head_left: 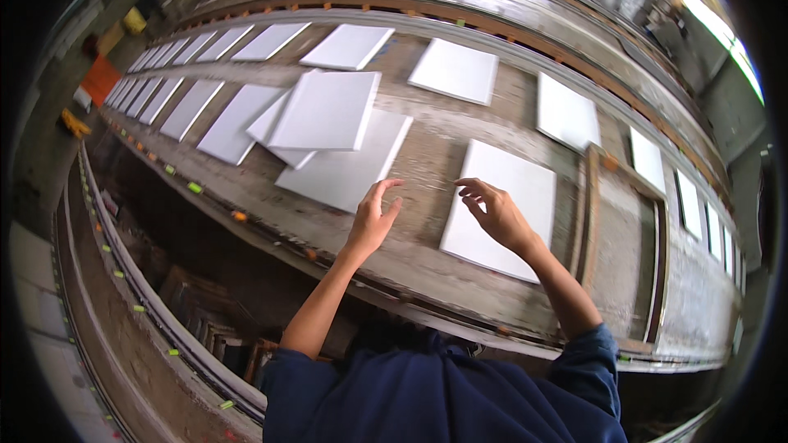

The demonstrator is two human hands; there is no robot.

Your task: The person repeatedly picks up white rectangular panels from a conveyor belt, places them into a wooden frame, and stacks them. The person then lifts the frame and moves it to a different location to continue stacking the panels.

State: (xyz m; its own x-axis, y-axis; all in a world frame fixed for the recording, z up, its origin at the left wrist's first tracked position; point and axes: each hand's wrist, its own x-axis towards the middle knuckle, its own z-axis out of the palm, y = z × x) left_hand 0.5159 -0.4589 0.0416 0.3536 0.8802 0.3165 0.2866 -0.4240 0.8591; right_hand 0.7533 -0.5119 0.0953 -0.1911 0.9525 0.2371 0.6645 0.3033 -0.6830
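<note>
In the head view, find the left hand (374, 223) empty, with thumb and fingers half bent and loosely apart, over the bare brown table (431, 143), near the right-hand edge of a large white board (353, 176) at the bottom of a loose pile (328, 102). Find the right hand (497, 217) empty too, with fingers bent and thumb set apart, over the upper part of a single board (525, 189) lying flat on the table, between the pile and a wooden frame (593, 213); cannot tell from this angle whether touching the white face or just clear of it. On the pile, note a top board (327, 115) lying askew, and a middle board (267, 125) poking out at the left, partly over a neighbouring board (234, 127). Along the far side, see a back row of boards (453, 71), set apart from one another. For good handling, best to take any board by opposite edges, with palms off the smooth face; judging by the broad, thin shape, probably easy to chip at the corners. From the pile, better to lift only the top board, straight up rather than dragged, so as not to scuff the face below. In setting down, keep level, lower one edge first, ease down the other, and stay well clear of the frame
</note>
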